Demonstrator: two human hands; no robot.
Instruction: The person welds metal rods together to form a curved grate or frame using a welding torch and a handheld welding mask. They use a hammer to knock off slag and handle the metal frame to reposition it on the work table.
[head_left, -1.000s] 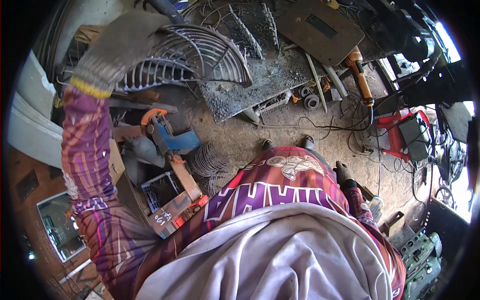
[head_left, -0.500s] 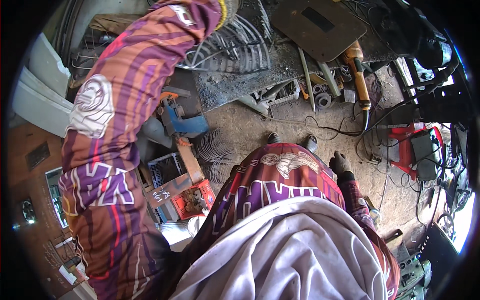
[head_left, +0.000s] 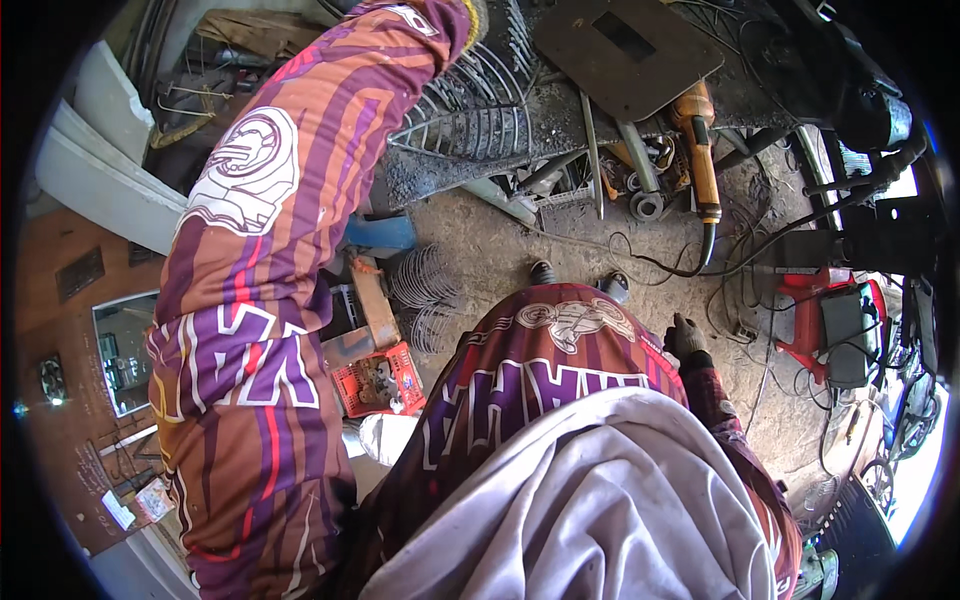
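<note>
My left arm reaches up to the far edge of the view. Of my left hand [head_left: 477, 22] only a bit of the yellow-edged glove cuff shows; its fingers are out of the picture. Close by that cuff, a curved metal grille [head_left: 465, 132] of bent bars lies on the dark worktable [head_left: 420, 172]. At my right side hangs my right hand [head_left: 686, 336], in a dark glove, its fingers curled with nothing visible in them. An orange angle grinder [head_left: 697, 140] hangs at the table's near edge, its cord trailing down.
A brown metal plate [head_left: 655, 85] lies on the worktable. Coiled wire rings [head_left: 425, 280] and a red crate [head_left: 372, 384] of small parts stand at left. To the right, a red-framed machine [head_left: 815, 315] stands among loose cables on the floor.
My left arm has swung to the right, covering more of the left-side crates and the blue tool. The whole view has shifted slightly. My right hand stays hanging at my side.
</note>
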